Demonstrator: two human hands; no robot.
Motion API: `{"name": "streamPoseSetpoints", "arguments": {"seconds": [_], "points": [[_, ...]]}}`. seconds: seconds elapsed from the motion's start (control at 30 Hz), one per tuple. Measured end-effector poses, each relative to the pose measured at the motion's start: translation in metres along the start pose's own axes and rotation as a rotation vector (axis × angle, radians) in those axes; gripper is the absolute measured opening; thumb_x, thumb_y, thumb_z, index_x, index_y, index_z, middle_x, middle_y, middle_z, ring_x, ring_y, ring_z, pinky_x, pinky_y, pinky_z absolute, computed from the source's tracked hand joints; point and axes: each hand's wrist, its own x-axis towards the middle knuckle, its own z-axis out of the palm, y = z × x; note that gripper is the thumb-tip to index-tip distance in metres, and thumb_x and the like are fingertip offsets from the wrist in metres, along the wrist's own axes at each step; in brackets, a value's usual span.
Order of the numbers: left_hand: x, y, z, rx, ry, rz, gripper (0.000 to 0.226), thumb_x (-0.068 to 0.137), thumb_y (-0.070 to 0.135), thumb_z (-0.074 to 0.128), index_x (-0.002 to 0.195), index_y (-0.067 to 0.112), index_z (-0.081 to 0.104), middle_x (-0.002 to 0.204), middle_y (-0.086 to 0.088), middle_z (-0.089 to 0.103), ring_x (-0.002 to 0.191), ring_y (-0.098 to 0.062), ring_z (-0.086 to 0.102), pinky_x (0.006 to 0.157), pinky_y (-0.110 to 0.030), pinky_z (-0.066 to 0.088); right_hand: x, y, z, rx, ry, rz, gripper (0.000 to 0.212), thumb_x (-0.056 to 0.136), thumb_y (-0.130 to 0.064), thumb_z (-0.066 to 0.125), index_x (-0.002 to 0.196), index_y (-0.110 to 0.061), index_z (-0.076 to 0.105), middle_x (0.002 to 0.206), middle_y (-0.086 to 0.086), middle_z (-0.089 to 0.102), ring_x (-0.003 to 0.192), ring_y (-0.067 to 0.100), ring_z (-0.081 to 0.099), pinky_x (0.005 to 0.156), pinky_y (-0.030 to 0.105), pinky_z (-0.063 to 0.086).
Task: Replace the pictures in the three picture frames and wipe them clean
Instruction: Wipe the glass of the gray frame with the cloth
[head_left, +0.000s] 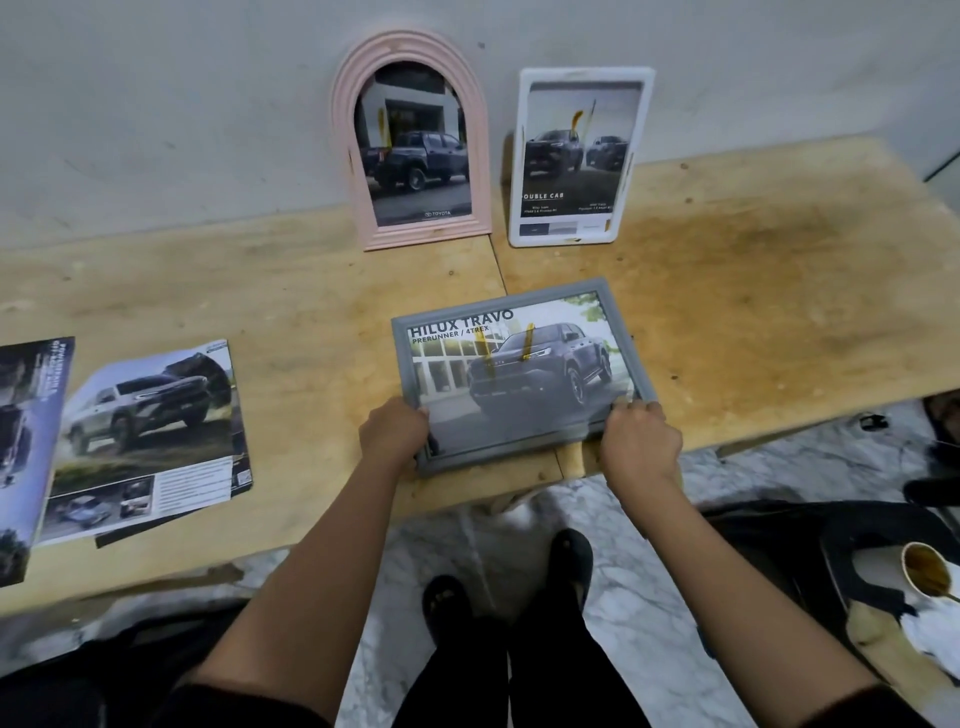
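I had both hands on the grey frame (511, 371), which lay near the front edge of the bench (753, 312), tilted a little with its far right corner swung toward 1 o'clock. My left hand (393, 432) gripped its near left corner, fingers curled over the rim; my right hand (640, 436) clamped the near right corner the same way. The picture inside showed a dark pickup under the words "HILUX TRAVO", with yellowish smears on the glass over the truck.

At 12 o'clock from the grey frame, the pink arched frame (410, 140) stood upright against the wall (156, 104), holding a picture of a dark pickup seen from behind. Just beside it at 1 o'clock stood the white frame (582, 156), also leaning on the wall, with two trucks in its picture and a yellow streak near the top of the glass.

At 9 o'clock, well apart from the grey frame, loose brochure pages (150, 436) lay flat on the bench, one partly over another. At 4 o'clock, off the bench, I saw a cup (927, 569) with brown liquid next to a white cloth (935, 634).
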Motion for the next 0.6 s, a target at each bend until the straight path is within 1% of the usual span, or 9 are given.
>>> {"name": "streamPoseSetpoints", "arguments": {"seconds": [0.1,0.13,0.23,0.3,0.37,0.43,0.5,0.57,0.6], "points": [[-0.001,-0.001,-0.001,-0.025,-0.018,0.012,0.037,0.096,0.037,0.04,0.111,0.006,0.053,0.103,-0.016,0.066,0.079,-0.029,0.062,0.067,-0.03,0.04,-0.002,-0.005,-0.001,-0.002,0.014,0.013,0.035,0.092,-0.003,0.039,0.125,-0.003,0.051,0.114,0.01,0.06,0.11,0.023,0.054,0.074,0.036,0.054],[-0.002,-0.001,-0.002,-0.034,-0.017,0.012,0.037,0.096,0.037,0.04,0.112,0.007,0.053,0.103,-0.016,0.066,0.078,-0.029,0.062,0.067,-0.03,0.04,-0.005,-0.007,-0.002,0.004,0.018,0.006,0.034,0.092,-0.003,0.039,0.123,-0.003,0.052,0.114,0.01,0.06,0.111,0.023,0.054,0.073,0.035,0.052],[-0.004,-0.002,-0.002,-0.054,-0.006,0.016,0.038,0.096,0.037,0.041,0.116,0.008,0.053,0.108,-0.015,0.064,0.092,-0.032,0.063,0.07,-0.031,0.041,-0.013,-0.018,-0.005,0.001,0.022,-0.051,0.03,0.091,-0.003,0.039,0.118,-0.004,0.051,0.113,0.01,0.059,0.111,0.024,0.053,0.069,0.033,0.05],[-0.004,-0.002,-0.001,-0.072,-0.008,0.017,0.037,0.096,0.037,0.041,0.116,0.009,0.054,0.108,-0.015,0.065,0.092,-0.032,0.063,0.069,-0.031,0.041,-0.019,-0.026,-0.006,0.013,-0.009,-0.074,0.028,0.091,-0.004,0.04,0.117,-0.003,0.051,0.114,0.012,0.059,0.112,0.025,0.052,0.069,0.034,0.05],[-0.005,-0.002,-0.002,-0.088,-0.016,0.018,0.036,0.096,0.037,0.042,0.115,0.009,0.054,0.106,-0.014,0.066,0.089,-0.031,0.064,0.068,-0.03,0.041,-0.024,-0.031,-0.005,0.042,-0.024,-0.08,0.028,0.088,-0.005,0.049,0.115,-0.001,0.05,0.112,0.014,0.06,0.109,0.027,0.053,0.071,0.036,0.051],[-0.007,-0.002,-0.004,-0.096,-0.033,0.014,0.035,0.096,0.037,0.042,0.112,0.009,0.055,0.095,-0.012,0.067,0.074,-0.026,0.064,0.06,-0.028,0.04,-0.026,-0.035,-0.005,0.058,-0.033,-0.069,0.037,0.082,-0.009,0.061,0.116,0.0,0.05,0.111,0.014,0.06,0.107,0.028,0.054,0.074,0.039,0.054],[-0.009,-0.001,-0.006,-0.102,-0.048,0.007,0.033,0.097,0.036,0.041,0.108,0.008,0.055,0.079,-0.008,0.062,0.057,-0.019,0.058,0.049,-0.026,0.035,-0.03,-0.04,-0.007,0.082,-0.006,-0.067,0.042,0.074,-0.012,0.07,0.11,-0.001,0.053,0.104,0.013,0.062,0.1,0.027,0.057,0.071,0.04,0.055],[-0.01,0.0,-0.007,-0.108,-0.047,0.007,0.034,0.097,0.036,0.041,0.108,0.007,0.055,0.074,-0.006,0.06,0.055,-0.018,0.055,0.047,-0.026,0.032,-0.039,-0.051,-0.009,0.1,0.068,-0.103,0.039,0.067,-0.013,0.074,0.101,-0.004,0.057,0.093,0.011,0.064,0.088,0.024,0.06,0.062,0.035,0.055],[-0.01,0.0,-0.008,-0.109,-0.051,0.012,0.035,0.097,0.035,0.04,0.108,0.006,0.055,0.072,-0.006,0.059,0.055,-0.018,0.054,0.047,-0.026,0.032,-0.045,-0.06,-0.008,0.093,0.064,-0.166,0.033,0.071,-0.013,0.069,0.101,-0.006,0.057,0.092,0.009,0.063,0.087,0.023,0.06,0.06,0.033,0.054]]}}
